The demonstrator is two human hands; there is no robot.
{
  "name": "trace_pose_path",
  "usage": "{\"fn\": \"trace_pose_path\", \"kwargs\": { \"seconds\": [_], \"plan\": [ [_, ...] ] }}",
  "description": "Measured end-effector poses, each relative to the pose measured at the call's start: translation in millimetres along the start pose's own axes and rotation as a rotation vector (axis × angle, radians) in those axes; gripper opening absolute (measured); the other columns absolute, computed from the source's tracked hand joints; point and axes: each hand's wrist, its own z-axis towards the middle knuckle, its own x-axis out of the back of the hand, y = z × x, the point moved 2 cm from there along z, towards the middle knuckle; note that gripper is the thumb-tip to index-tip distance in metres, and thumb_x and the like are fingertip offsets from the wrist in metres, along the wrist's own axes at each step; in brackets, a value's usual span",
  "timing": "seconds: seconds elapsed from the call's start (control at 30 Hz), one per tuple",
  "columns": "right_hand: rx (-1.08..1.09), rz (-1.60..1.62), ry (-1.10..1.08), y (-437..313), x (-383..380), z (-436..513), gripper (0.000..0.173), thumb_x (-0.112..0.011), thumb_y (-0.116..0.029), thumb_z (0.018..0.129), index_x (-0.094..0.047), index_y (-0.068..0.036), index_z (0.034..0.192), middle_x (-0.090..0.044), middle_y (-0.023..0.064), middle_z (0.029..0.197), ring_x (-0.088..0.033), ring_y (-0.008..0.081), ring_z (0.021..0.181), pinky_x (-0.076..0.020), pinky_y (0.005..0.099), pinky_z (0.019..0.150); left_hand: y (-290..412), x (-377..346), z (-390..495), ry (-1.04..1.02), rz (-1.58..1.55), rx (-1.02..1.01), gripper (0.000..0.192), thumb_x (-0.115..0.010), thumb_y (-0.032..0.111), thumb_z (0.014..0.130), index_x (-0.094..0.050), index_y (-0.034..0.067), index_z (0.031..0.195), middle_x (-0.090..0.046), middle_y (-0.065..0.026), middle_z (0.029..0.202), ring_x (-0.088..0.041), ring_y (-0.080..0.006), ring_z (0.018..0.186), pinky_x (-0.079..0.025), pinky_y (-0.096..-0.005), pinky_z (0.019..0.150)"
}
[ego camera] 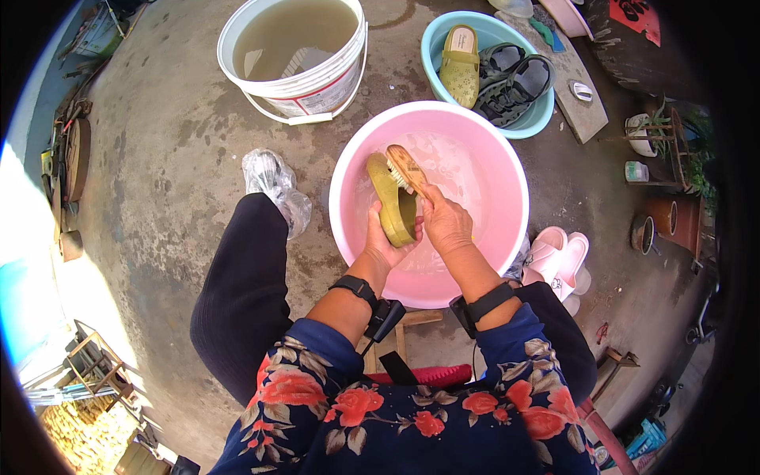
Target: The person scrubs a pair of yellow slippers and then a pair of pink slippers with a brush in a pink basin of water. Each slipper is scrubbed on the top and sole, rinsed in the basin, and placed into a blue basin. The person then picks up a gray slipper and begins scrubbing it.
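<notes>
An olive-green clog [388,199] is tilted over a pink plastic basin [339,208] with cloudy water at its bottom. My left hand [386,240] holds it by the heel end, its fingers partly hidden behind the shoe. My right hand [446,222] grips a wooden-handled scrub brush [407,165], whose pale bristles touch the clog near its opening. Beyond the basin, a light-blue tub [442,89] holds a matching clog [460,74] and a pair of dark strappy shoes [510,86].
A white bucket [320,98] of murky water stands at the upper left of the basin. Pink slippers [558,258] lie to its right. My feet are in plastic covers [276,184]. Potted plants [653,130] and a stone slab [585,113] are on the right.
</notes>
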Motion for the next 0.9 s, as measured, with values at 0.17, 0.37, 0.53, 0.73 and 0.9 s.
{"fn": "trace_pose_path", "kwargs": {
  "seconds": [0.17, 0.37, 0.53, 0.73, 0.9],
  "plan": [
    [-0.303, 0.092, 0.036, 62.3, -7.8, 10.6, 0.026, -0.045, -0.029, 0.085, -0.046, -0.023, 0.11, -0.061, 0.0142, 0.08, -0.059, 0.0311, 0.08, -0.046, 0.0413, 0.07, 4.7, 17.8, -1.5, -0.105, -0.092, 0.046, 0.07, -0.035, 0.057, 0.077, -0.04, 0.001, 0.119, -0.05, -0.0221, 0.105, -0.053, -0.0254, 0.08, -0.048, -0.0325, 0.068],
    [-0.433, 0.122, -0.207, 77.3, -22.0, -10.3, 0.025, -0.045, -0.028, 0.085, -0.051, -0.021, 0.108, -0.061, 0.0135, 0.091, -0.057, 0.0293, 0.091, -0.044, 0.0393, 0.078, 10.5, 27.6, 2.3, -0.08, -0.055, -0.037, 0.063, -0.037, 0.051, 0.078, -0.044, 0.0, 0.115, -0.051, -0.018, 0.102, -0.053, -0.0269, 0.085, -0.048, -0.0332, 0.071],
    [-0.252, 0.332, -0.248, 45.7, 52.2, -40.5, 0.024, -0.044, -0.024, 0.085, -0.053, -0.017, 0.106, -0.061, 0.0132, 0.092, -0.057, 0.0302, 0.088, -0.0438, 0.0396, 0.077, 9.0, 27.7, 4.1, 0.051, 0.006, 0.002, 0.058, -0.037, 0.047, 0.079, -0.045, 0.002, 0.114, -0.051, -0.0162, 0.105, -0.052, -0.0276, 0.092, -0.045, -0.0361, 0.079],
    [-0.079, 0.141, -0.391, -10.2, 54.5, -48.3, 0.025, -0.042, -0.022, 0.084, -0.052, -0.012, 0.104, -0.061, 0.0138, 0.091, -0.058, 0.0306, 0.085, -0.044, 0.0399, 0.077, 2.2, 11.4, -3.8, 0.142, 0.164, -0.013, 0.053, -0.033, 0.048, 0.08, -0.046, 0.012, 0.117, -0.05, -0.0098, 0.115, -0.048, -0.0236, 0.104, -0.04, -0.0391, 0.086],
    [-0.208, 0.026, -0.351, -16.0, -5.4, -6.4, 0.025, -0.04, -0.019, 0.083, -0.051, -0.012, 0.105, -0.061, 0.0164, 0.09, -0.058, 0.031, 0.088, -0.0441, 0.0399, 0.077, -10.5, 5.6, 0.5, 0.163, 0.28, -0.007, 0.054, -0.027, 0.054, 0.084, -0.042, 0.017, 0.121, -0.048, -0.0059, 0.119, -0.045, -0.0214, 0.109, -0.037, -0.0412, 0.09]
  ]
}}
